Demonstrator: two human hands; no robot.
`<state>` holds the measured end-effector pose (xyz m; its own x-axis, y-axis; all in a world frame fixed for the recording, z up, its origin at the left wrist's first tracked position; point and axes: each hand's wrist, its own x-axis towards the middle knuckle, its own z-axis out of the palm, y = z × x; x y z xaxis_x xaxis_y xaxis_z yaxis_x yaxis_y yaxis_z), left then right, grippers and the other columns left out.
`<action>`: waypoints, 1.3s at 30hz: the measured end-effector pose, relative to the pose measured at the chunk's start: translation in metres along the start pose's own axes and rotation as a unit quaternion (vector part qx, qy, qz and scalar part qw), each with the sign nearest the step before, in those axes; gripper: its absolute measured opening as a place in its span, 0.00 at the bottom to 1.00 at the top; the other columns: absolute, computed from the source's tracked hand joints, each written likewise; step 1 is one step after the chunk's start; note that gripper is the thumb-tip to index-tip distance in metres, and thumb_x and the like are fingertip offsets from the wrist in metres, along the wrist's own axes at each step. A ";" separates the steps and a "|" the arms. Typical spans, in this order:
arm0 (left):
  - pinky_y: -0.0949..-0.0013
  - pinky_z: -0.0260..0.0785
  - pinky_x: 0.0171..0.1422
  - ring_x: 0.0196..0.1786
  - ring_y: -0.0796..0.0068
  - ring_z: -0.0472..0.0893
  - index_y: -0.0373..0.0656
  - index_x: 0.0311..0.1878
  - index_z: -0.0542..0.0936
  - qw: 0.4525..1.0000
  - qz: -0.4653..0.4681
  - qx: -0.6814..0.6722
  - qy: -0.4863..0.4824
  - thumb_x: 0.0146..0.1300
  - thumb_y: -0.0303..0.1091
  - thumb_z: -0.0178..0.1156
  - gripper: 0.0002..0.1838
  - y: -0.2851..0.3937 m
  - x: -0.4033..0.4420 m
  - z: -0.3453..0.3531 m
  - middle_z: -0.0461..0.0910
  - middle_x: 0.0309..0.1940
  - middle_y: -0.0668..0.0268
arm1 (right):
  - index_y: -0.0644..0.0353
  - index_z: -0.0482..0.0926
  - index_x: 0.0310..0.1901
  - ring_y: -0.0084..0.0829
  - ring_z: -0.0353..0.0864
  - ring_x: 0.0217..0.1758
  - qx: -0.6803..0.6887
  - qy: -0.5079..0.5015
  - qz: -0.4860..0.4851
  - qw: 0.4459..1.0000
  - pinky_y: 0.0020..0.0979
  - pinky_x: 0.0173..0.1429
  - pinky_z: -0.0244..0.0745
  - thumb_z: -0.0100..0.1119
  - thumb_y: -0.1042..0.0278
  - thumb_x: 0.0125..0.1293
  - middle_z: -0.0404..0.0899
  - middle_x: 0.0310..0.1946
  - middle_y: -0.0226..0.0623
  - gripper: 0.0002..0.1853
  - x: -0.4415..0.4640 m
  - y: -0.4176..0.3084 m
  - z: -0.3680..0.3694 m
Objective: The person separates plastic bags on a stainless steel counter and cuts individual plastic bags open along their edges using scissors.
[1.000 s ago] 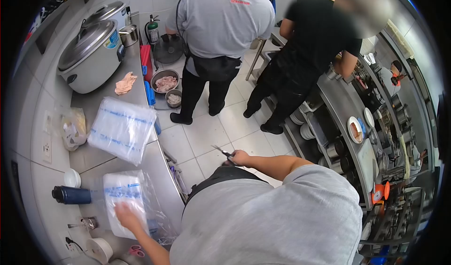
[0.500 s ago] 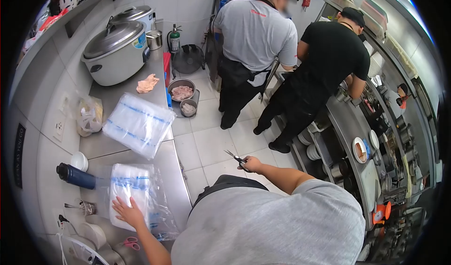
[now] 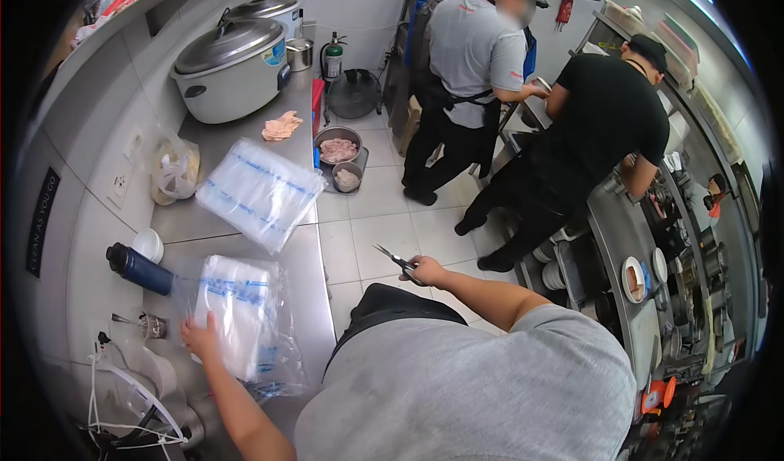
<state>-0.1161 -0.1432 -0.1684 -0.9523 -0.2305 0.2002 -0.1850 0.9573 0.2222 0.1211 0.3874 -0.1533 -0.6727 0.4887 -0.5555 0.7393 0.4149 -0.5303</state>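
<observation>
A stack of clear plastic bags with blue print point(image 3: 237, 306) lies on the steel counter, partly inside a loose clear wrapper point(image 3: 286, 330). At the stack's left edge is my left hand point(image 3: 201, 338), thumb apart from the fingers; it does not visibly grip the bags. Held out over the floor, my right hand point(image 3: 428, 271) is closed around the handles of black-handled scissors point(image 3: 403, 263), whose blades point up and left. Farther along the counter rests a second stack of printed plastic bags point(image 3: 260, 193).
Near the wall stand a dark blue bottle point(image 3: 143, 270), a white bowl point(image 3: 148, 244), a tied plastic bag point(image 3: 175, 171) and a large rice cooker point(image 3: 233, 73). Pans of raw meat point(image 3: 337, 151) sit beyond the counter edge. Two co-workers point(image 3: 604, 126) stand at the opposite counter.
My left hand has moved from lying flat on the bags to their left edge. My right hand still holds the scissors. The view has shifted, and the grey-shirted co-worker has turned slightly.
</observation>
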 end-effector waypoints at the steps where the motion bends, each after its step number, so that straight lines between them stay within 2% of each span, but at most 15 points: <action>1: 0.45 0.61 0.63 0.62 0.51 0.68 0.42 0.59 0.74 1.000 0.005 0.006 -0.002 0.57 0.62 0.60 0.36 0.004 -0.009 -0.005 0.71 0.59 0.53 | 0.61 0.79 0.53 0.36 0.81 0.48 0.010 -0.002 -0.015 1.000 0.33 0.53 0.74 0.78 0.45 0.42 0.83 0.42 0.43 0.38 0.001 -0.009 0.005; 5: 0.45 0.61 0.62 0.59 0.50 0.70 0.39 0.55 0.75 1.000 0.008 -0.012 -0.002 0.57 0.61 0.60 0.35 0.017 -0.041 -0.010 0.74 0.54 0.53 | 0.61 0.78 0.53 0.35 0.82 0.46 0.022 -0.025 -0.066 0.997 0.32 0.52 0.75 0.78 0.46 0.43 0.83 0.42 0.43 0.38 -0.005 -0.046 0.019; 8: 0.48 0.63 0.59 0.57 0.49 0.72 0.37 0.53 0.75 0.999 0.020 -0.022 0.039 0.58 0.59 0.60 0.33 0.010 -0.058 -0.004 0.75 0.51 0.51 | 0.60 0.79 0.51 0.35 0.83 0.43 0.025 -0.062 -0.099 0.993 0.33 0.49 0.76 0.78 0.45 0.41 0.84 0.39 0.42 0.37 -0.001 -0.050 0.036; 12: 0.50 0.63 0.59 0.56 0.49 0.72 0.37 0.53 0.76 0.998 -0.003 -0.050 0.043 0.62 0.55 0.59 0.29 0.005 -0.056 0.001 0.75 0.50 0.50 | 0.60 0.79 0.50 0.32 0.82 0.40 0.030 -0.083 -0.080 0.993 0.30 0.45 0.76 0.78 0.45 0.41 0.84 0.38 0.42 0.37 0.000 -0.048 0.039; 15: 0.50 0.65 0.57 0.55 0.49 0.74 0.38 0.54 0.77 0.998 0.009 -0.062 -0.011 0.67 0.50 0.55 0.24 -0.009 -0.039 0.007 0.76 0.52 0.52 | 0.60 0.79 0.51 0.33 0.83 0.41 0.026 -0.066 -0.057 0.996 0.31 0.46 0.76 0.78 0.45 0.41 0.84 0.39 0.42 0.37 -0.001 -0.046 0.026; 18: 0.51 0.66 0.58 0.53 0.48 0.75 0.38 0.55 0.78 0.983 0.107 -0.097 0.118 0.69 0.45 0.53 0.20 -0.006 -0.034 -0.008 0.76 0.51 0.51 | 0.60 0.79 0.51 0.35 0.83 0.44 0.007 -0.017 -0.043 0.999 0.32 0.49 0.76 0.78 0.47 0.42 0.84 0.40 0.44 0.36 -0.002 -0.041 0.013; 21: 0.53 0.68 0.56 0.50 0.48 0.77 0.36 0.53 0.78 0.965 0.184 -0.034 0.183 0.71 0.40 0.51 0.18 0.010 -0.033 -0.040 0.78 0.48 0.52 | 0.59 0.77 0.55 0.36 0.82 0.44 0.022 -0.019 -0.031 0.999 0.32 0.48 0.76 0.78 0.45 0.42 0.83 0.41 0.43 0.39 0.002 -0.031 0.011; 24: 0.61 0.69 0.56 0.49 0.53 0.78 0.33 0.52 0.78 0.963 0.125 -0.231 0.061 0.69 0.36 0.53 0.17 0.008 -0.021 -0.043 0.80 0.47 0.50 | 0.58 0.77 0.54 0.36 0.82 0.43 0.024 -0.012 -0.046 0.999 0.33 0.48 0.76 0.78 0.46 0.42 0.83 0.40 0.43 0.38 -0.001 -0.036 0.011; 27: 0.68 0.69 0.49 0.43 0.64 0.78 0.34 0.47 0.79 0.952 0.118 -0.274 0.064 0.72 0.39 0.51 0.16 0.031 -0.026 -0.068 0.81 0.40 0.58 | 0.60 0.77 0.53 0.34 0.82 0.43 0.042 -0.033 -0.052 0.997 0.33 0.48 0.76 0.78 0.46 0.43 0.83 0.42 0.43 0.38 0.001 -0.047 0.018; 28: 0.70 0.69 0.48 0.42 0.67 0.78 0.35 0.46 0.79 0.937 0.090 -0.337 -0.007 0.72 0.39 0.51 0.16 0.042 -0.030 -0.081 0.80 0.39 0.60 | 0.60 0.75 0.55 0.28 0.80 0.37 0.060 -0.048 -0.060 0.995 0.30 0.42 0.76 0.78 0.47 0.46 0.82 0.37 0.38 0.38 0.007 -0.050 0.025; 30: 0.72 0.68 0.47 0.41 0.74 0.76 0.36 0.44 0.79 0.879 0.031 -0.453 -0.144 0.72 0.41 0.52 0.16 0.065 -0.039 -0.106 0.79 0.38 0.65 | 0.60 0.74 0.57 0.24 0.76 0.33 0.197 -0.129 -0.064 0.970 0.27 0.37 0.74 0.75 0.50 0.51 0.79 0.33 0.34 0.35 -0.014 -0.082 0.022; 33: 0.73 0.68 0.46 0.41 0.80 0.75 0.38 0.44 0.79 0.782 0.038 -0.597 -0.173 0.73 0.42 0.52 0.16 0.102 -0.064 -0.134 0.77 0.37 0.71 | 0.59 0.72 0.58 0.20 0.72 0.28 0.320 -0.201 -0.104 0.920 0.24 0.32 0.70 0.72 0.54 0.57 0.75 0.29 0.29 0.31 -0.027 -0.118 0.026; 35: 0.74 0.67 0.48 0.42 0.80 0.74 0.39 0.45 0.80 0.694 -0.039 -0.685 -0.215 0.72 0.44 0.52 0.16 0.116 -0.070 -0.159 0.77 0.38 0.70 | 0.58 0.72 0.57 0.20 0.72 0.28 0.355 -0.234 -0.137 0.895 0.25 0.32 0.70 0.69 0.58 0.61 0.74 0.30 0.29 0.26 -0.034 -0.149 0.032; 37: 0.74 0.67 0.52 0.45 0.78 0.75 0.41 0.47 0.80 0.600 -0.113 -0.774 -0.167 0.71 0.44 0.53 0.16 0.107 -0.068 -0.142 0.78 0.43 0.69 | 0.59 0.70 0.59 0.21 0.73 0.30 0.327 -0.235 -0.133 0.906 0.26 0.36 0.72 0.67 0.61 0.62 0.76 0.33 0.31 0.27 -0.028 -0.169 0.034; 39: 0.74 0.69 0.48 0.41 0.78 0.78 0.37 0.49 0.80 0.624 -0.217 -0.743 -0.108 0.71 0.45 0.55 0.19 0.104 -0.063 -0.144 0.80 0.41 0.68 | 0.61 0.69 0.61 0.21 0.73 0.33 0.210 -0.206 -0.170 0.940 0.26 0.37 0.71 0.69 0.59 0.60 0.77 0.36 0.33 0.31 -0.025 -0.184 0.037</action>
<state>-0.0408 -0.0547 -0.0208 -0.9312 -0.2288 -0.2837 -0.1603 -0.4422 0.8825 0.0007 0.2699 -0.0655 -0.8865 0.0070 -0.4627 0.4605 0.1117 -0.8806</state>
